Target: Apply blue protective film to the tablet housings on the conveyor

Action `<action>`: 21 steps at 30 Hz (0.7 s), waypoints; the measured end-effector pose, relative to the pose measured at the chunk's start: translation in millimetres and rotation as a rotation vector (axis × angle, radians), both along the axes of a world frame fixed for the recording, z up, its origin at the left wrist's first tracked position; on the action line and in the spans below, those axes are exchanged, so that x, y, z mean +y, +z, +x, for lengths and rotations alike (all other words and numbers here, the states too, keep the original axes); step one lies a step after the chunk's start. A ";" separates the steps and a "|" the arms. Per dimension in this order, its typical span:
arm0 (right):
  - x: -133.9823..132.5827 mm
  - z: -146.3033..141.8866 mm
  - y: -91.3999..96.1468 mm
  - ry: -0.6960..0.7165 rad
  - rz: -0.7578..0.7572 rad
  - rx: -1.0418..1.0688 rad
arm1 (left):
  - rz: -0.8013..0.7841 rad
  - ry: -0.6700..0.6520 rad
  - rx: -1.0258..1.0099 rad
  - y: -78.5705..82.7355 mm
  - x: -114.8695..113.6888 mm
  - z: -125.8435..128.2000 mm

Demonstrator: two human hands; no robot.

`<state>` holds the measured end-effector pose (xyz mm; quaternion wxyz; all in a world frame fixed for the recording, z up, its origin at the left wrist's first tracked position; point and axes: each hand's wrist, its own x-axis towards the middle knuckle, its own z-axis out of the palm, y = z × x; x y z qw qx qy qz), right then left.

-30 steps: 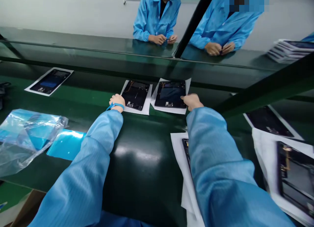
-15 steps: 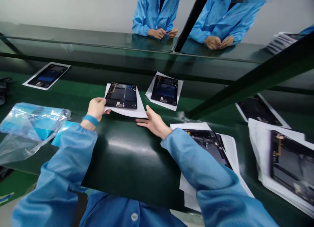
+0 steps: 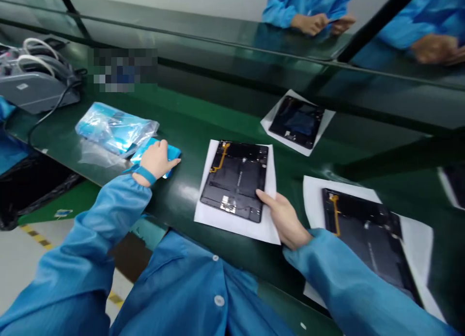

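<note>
While my left hand (image 3: 156, 160) meets blue film (image 3: 174, 152), grip unclear, my right hand (image 3: 285, 218) pinches one opened tablet (image 3: 235, 181) atop white paper (image 3: 220, 220) before me: probably stiff, fragile, best held by its edges.

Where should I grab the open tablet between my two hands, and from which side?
Probably grip the open tablet by its lower right edge, coming from the right, where the thumb of the right hand rests. It is a thin, flat slab, so its rim suits a pinch; the orange ribbon cable lies toward its upper left.
</note>
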<state>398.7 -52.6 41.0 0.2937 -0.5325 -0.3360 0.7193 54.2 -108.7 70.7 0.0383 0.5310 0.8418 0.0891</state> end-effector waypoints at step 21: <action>-39.1 -17.6 33.7 0.307 0.900 -0.506 | 0.150 -0.058 -0.369 45.4 -9.2 -17.7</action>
